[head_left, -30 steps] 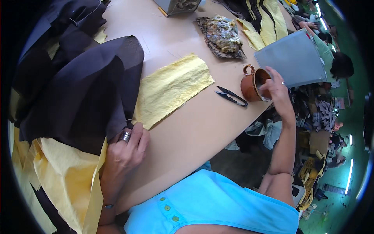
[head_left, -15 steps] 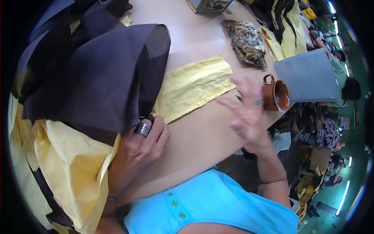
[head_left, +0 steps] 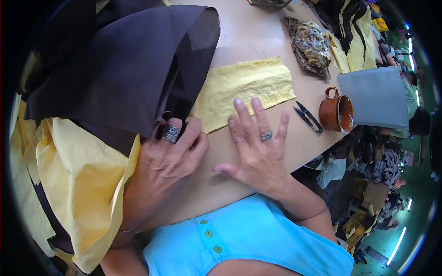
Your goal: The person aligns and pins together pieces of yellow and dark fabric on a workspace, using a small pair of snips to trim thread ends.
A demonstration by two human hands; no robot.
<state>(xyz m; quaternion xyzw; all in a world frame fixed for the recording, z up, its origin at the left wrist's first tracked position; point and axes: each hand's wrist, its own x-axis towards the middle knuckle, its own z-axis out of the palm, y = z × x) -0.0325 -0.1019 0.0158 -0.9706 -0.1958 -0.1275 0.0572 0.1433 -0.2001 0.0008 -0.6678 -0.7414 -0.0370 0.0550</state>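
Note:
My left hand, with a wide ring, has its fingers closed on the lower edge of a large dark brown cloth. Yellow fabric hangs beneath that cloth at the left, over my forearm. From under the brown cloth a flat, creased yellow fabric strip reaches to the right across the table. My right hand is open, fingers spread and empty, its fingertips at the strip's near edge. Black thread snips lie on the table to the right of it.
A brown mug stands close to the table's right edge beside a grey flat panel. Farther back lies a rough, shell-like lump, with yellow and dark fabric strips behind it. Other people and cloth heaps are beyond the table.
My right hand has moved left and nearer, from beside the mug to the yellow strip, uncovering the snips. My left hand keeps its hold on the brown cloth. The whole view has shifted slightly.

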